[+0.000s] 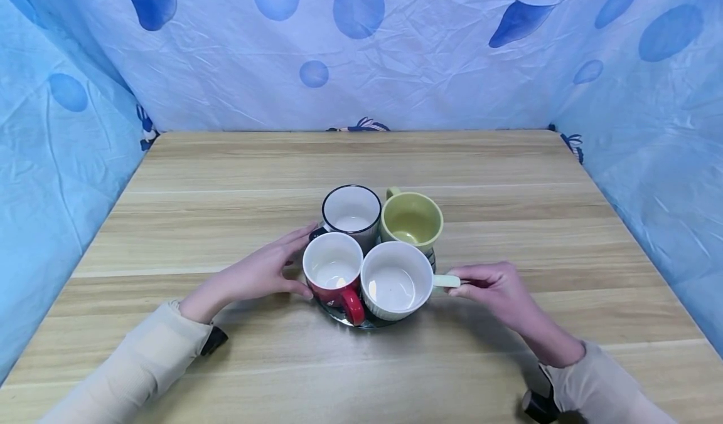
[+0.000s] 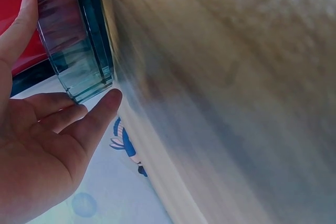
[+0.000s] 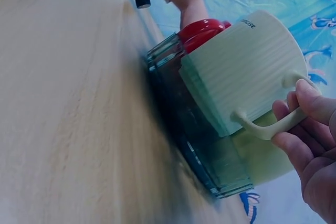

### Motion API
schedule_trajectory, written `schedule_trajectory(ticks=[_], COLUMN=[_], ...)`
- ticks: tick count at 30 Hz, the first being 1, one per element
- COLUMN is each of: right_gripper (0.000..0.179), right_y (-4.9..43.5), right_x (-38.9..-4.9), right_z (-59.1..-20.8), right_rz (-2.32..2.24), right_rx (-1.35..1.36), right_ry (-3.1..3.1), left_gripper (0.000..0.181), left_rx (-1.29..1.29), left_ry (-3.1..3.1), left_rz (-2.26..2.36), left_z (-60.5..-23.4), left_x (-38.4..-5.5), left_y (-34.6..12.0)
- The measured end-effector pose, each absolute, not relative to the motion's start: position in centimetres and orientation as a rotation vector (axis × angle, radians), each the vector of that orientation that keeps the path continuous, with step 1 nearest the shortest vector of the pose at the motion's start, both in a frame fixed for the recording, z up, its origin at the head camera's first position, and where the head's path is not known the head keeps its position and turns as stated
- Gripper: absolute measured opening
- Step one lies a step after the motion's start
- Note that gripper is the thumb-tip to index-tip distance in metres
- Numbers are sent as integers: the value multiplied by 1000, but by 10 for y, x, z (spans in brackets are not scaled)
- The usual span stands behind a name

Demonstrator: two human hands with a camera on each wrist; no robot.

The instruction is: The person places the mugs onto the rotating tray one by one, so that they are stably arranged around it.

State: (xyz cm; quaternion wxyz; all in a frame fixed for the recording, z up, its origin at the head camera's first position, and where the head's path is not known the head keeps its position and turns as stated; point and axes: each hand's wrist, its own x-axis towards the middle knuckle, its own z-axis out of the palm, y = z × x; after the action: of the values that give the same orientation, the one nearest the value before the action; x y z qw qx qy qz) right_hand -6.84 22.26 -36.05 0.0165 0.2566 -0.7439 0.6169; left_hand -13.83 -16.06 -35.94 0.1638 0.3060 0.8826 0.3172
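Note:
Several mugs stand close together in a clear glass dish (image 1: 369, 324). At the front right is a pale mint ribbed mug (image 1: 397, 281); my right hand (image 1: 499, 293) pinches its handle (image 3: 273, 128) between thumb and fingers. Beside it, a red mug (image 1: 326, 292) with a white inside has its handle toward me. Behind them are a white mug with a dark rim (image 1: 353, 208) and a yellow-green mug (image 1: 413, 218). At the left side, my left hand (image 1: 262, 267) has its fingers spread along the dish wall (image 2: 81, 74), thumb near the red mug. The dish base is mostly hidden by the mugs.
The mugs and dish stand mid-table on a wood-grain tabletop (image 1: 226, 173). Blue patterned cloth (image 1: 361, 66) hangs behind the table and along both sides. A dark band (image 1: 214, 340) shows at the left cuff, and a dark device (image 1: 540, 406) at the right.

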Motion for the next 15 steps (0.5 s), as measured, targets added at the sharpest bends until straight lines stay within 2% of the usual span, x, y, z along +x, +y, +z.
schedule_trajectory(ticks=[5,15], right_gripper=[22,23], right_y=[224,228], right_x=[-70,-76], right_z=[-366,-370], right_rz=[1908,1883], right_rx=[789,751], right_ry=[-2352,-2480], left_gripper=[101,100], left_rx=[869,883], left_ry=[2513,2510], left_rz=[902,906], left_z=[-359,-359], left_x=[-138,-137], left_y=[-161,-161])
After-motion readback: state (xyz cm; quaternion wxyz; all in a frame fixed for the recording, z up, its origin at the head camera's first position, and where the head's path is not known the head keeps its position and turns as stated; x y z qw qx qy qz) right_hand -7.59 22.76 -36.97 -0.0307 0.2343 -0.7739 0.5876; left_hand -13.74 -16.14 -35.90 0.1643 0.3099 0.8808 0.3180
